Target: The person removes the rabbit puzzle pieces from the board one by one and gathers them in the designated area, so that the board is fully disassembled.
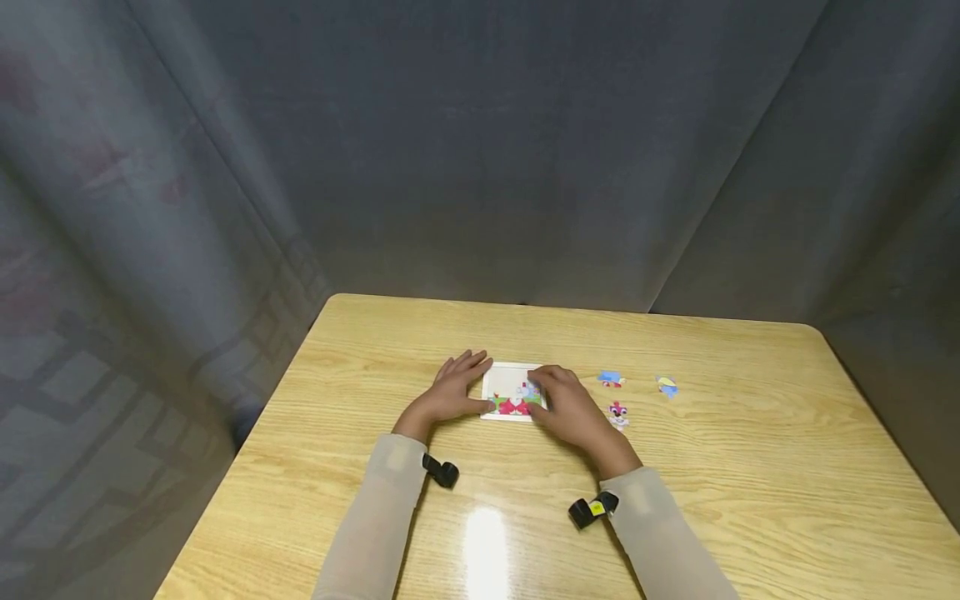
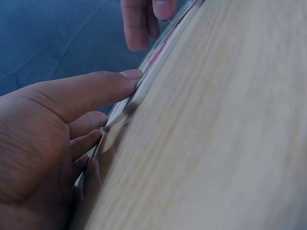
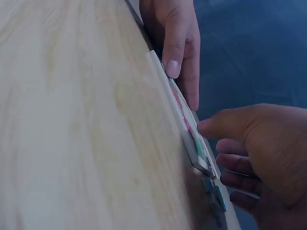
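Centrally on the wooden table [image 1: 375,350] lies a small white puzzle board [image 1: 504,385], flanked by both hands. Left hand [image 1: 455,390]: fingers nearly straight and spread, thumb tip [image 2: 129,75] pressed against the board's left edge, forearm angled in from the near left. Right hand [image 1: 567,402]: palm down over the board's right side, fingers loosely bent, their tips on the picture surface; three loose puzzle pieces [image 1: 618,413] lie just right of it.
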{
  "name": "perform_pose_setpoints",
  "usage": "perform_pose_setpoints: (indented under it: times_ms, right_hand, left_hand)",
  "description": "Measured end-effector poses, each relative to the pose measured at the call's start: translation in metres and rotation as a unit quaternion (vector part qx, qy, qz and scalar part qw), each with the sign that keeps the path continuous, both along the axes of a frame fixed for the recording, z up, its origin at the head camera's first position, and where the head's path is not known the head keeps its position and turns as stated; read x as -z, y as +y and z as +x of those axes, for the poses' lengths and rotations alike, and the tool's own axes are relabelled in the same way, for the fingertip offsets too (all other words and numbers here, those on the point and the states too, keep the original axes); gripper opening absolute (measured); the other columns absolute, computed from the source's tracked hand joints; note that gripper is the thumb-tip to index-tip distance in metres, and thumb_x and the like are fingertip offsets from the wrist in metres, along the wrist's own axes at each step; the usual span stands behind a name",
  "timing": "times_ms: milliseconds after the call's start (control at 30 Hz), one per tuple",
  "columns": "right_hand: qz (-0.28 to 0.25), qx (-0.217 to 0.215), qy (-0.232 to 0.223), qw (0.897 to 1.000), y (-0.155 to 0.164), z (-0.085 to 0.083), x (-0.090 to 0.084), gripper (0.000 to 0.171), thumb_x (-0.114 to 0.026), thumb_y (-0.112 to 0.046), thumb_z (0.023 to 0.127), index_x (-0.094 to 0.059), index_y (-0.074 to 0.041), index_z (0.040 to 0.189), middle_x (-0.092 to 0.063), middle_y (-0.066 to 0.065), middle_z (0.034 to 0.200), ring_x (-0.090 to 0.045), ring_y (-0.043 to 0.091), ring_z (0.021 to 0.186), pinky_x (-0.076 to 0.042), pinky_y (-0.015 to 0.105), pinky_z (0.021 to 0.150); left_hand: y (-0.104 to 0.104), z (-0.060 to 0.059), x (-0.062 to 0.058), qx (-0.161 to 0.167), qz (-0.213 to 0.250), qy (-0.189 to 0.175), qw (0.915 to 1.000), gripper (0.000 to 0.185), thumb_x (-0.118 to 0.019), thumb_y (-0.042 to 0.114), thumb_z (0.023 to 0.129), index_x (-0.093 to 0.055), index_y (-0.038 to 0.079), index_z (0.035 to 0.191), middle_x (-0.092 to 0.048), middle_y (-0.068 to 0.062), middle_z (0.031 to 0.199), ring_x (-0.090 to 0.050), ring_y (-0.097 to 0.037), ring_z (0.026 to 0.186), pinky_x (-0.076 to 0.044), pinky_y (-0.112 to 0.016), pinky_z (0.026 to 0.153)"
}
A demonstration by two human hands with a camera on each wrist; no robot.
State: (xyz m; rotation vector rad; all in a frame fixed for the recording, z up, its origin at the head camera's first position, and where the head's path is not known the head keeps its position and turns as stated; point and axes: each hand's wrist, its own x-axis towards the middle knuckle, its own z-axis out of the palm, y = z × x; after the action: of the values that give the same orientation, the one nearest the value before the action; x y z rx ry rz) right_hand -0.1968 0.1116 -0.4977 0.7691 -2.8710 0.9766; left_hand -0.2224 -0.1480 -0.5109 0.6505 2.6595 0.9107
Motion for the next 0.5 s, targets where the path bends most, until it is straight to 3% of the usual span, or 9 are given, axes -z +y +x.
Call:
perform_pose_setpoints:
  times_ms: [200, 500]
  right_hand:
    - [0.039, 0.004, 0.023, 0.999, 0.0001, 0.0013, 0.0007, 0.054, -0.072, -0.024, 0.088, -0.058, 0.003, 0.132, -0.052, 0.017, 0.135, -0.043, 0.035, 0.128, -0.036, 0.049, 0.106]
    - [0.041, 0.012, 0.001, 0.999, 0.0016, -0.0002, 0.0002, 0.052, -0.071, -0.029, 0.089, -0.060, 0.001, 0.130, -0.049, 0.015, 0.137, -0.043, 0.033, 0.128, -0.038, 0.051, 0.104]
  left_hand:
    - [0.0015, -0.0003, 0.0008, 0.001, 0.002, 0.001, 1.0000, 0.085, -0.068, 0.045, 0.089, -0.026, 0.014, 0.155, -0.015, -0.001, 0.162, -0.001, -0.021, 0.149, 0.006, -0.044, 0.117]
    - [-0.0003, -0.0002, -0.0009, -0.001, 0.002, -0.002, 1.0000, 0.085, -0.068, 0.046, 0.088, -0.025, 0.015, 0.156, -0.014, 0.001, 0.162, 0.000, -0.018, 0.149, 0.006, -0.042, 0.117]
